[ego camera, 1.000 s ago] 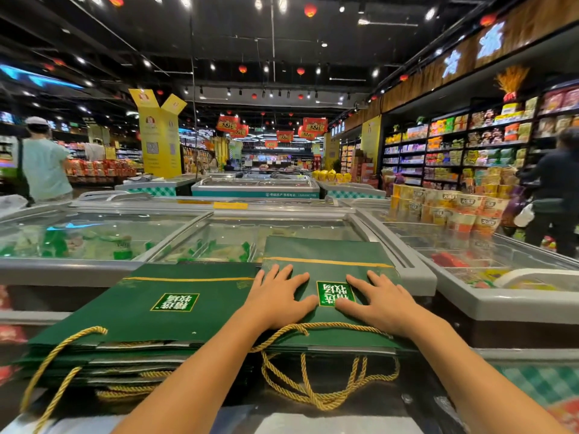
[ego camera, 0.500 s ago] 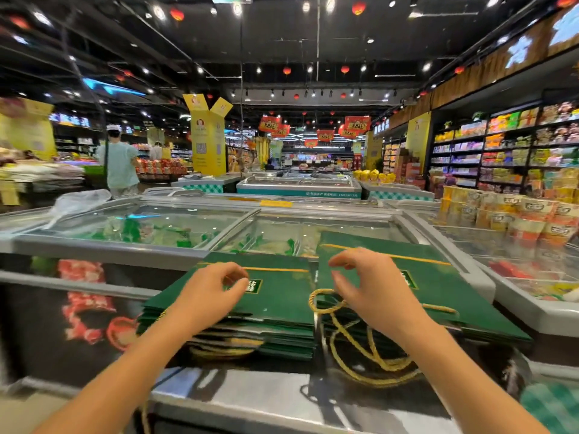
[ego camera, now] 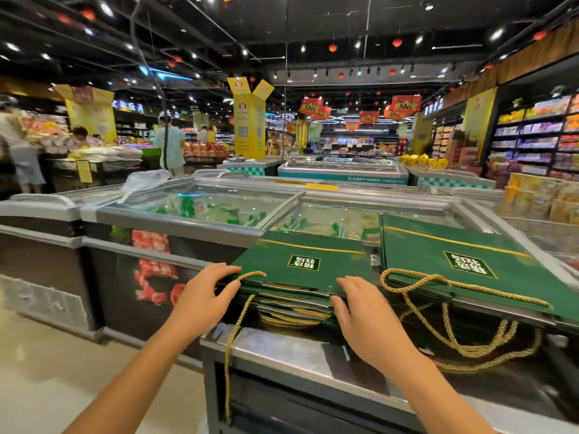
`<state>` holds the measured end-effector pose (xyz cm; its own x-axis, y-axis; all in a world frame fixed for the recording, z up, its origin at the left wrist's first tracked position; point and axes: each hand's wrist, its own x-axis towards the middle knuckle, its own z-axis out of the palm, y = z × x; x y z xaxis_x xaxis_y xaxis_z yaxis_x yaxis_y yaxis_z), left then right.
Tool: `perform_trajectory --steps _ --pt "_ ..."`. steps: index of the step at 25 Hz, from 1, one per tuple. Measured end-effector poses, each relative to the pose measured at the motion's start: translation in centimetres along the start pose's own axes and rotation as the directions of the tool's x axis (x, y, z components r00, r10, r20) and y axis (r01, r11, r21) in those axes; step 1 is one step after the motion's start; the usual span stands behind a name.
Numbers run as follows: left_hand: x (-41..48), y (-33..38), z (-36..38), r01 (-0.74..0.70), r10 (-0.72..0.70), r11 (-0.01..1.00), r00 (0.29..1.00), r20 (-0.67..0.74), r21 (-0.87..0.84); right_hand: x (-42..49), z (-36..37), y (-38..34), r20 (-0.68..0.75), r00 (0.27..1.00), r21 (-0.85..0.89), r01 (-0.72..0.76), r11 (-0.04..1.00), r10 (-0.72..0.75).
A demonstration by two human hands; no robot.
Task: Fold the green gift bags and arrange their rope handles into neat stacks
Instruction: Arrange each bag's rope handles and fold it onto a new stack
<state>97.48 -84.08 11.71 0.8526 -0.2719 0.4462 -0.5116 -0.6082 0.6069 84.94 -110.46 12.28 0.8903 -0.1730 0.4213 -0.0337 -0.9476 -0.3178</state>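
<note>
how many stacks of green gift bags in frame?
2. The left stack sits between the left hand and right hand; the right stack lies beside it, further right. Bags per stack uncountable.
</note>
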Motion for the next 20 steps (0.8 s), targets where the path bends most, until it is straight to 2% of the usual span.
perform_trajectory --steps 2,4,10,13,16,20 --pt "-0.3 -0.1 0.1 0.040 -0.040 0.999 0.999 0.003 -0.028 -0.5 0.8 0.2 -0.007 0.997 -0.024 -0.080 0.996 0.080" --pt "-0.7 -0.3 0.1 0.057 -0.057 0.997 0.998 0.002 -0.051 -1.0 1.1 0.3 -0.037 0.995 0.037 -0.087 0.996 0.088" --pt "-3.1 0.1 -0.1 -0.008 -0.010 0.993 0.988 -0.153 -0.117 -2.6 0.6 0.7 -0.177 0.984 0.165 0.032 0.986 -0.002" --pt "-5.1 -0.1 -0.3 -0.038 -0.003 0.990 0.960 -0.279 -0.138 -4.0 0.7 0.8 -0.280 0.958 0.187 0.119 0.975 -0.063" --pt "-7.2 -0.2 -0.4 -0.057 -0.021 0.971 0.947 -0.322 -0.230 -4.9 1.2 1.2 -0.375 0.920 0.220 0.210 0.953 -0.116" --pt "-8.5 0.0 0.2 0.007 -0.108 0.937 0.957 -0.270 -0.350 -5.3 1.0 1.8 -0.300 0.954 0.452 0.139 0.881 0.004"
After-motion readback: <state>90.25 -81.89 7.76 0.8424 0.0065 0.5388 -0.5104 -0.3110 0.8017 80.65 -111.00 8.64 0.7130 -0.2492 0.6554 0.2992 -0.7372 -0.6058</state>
